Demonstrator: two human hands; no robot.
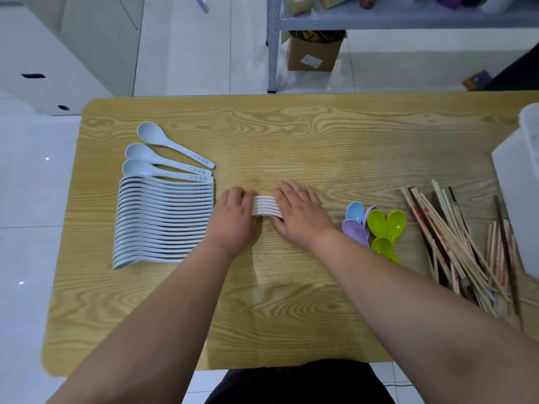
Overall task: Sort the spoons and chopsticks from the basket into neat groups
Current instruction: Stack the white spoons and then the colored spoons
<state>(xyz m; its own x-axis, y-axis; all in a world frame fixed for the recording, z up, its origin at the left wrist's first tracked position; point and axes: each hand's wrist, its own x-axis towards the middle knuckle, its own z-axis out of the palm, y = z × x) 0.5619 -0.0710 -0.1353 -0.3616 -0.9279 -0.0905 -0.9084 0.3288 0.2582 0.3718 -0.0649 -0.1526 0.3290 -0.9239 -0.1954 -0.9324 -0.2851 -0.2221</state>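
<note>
A small stack of white spoons (264, 206) lies on its side at the table's middle. My left hand (233, 218) has its fingers curled round the stack's left end. My right hand (300, 214) lies flat over its right end, fingers straight. On the left, several pale blue-white spoons (163, 220) lie in a neat overlapping row, with three more (163, 154) laid flat above them. Right of my hands sit small coloured spoons (376, 225): blue, purple and green. Farther right is a loose pile of wooden chopsticks (455, 243).
The wooden table (291, 135) ends near my body. A white basket (522, 185) stands at its right edge. Behind the table are a metal shelf (274, 45), a cardboard box (315, 53) and a white cabinet (58, 53).
</note>
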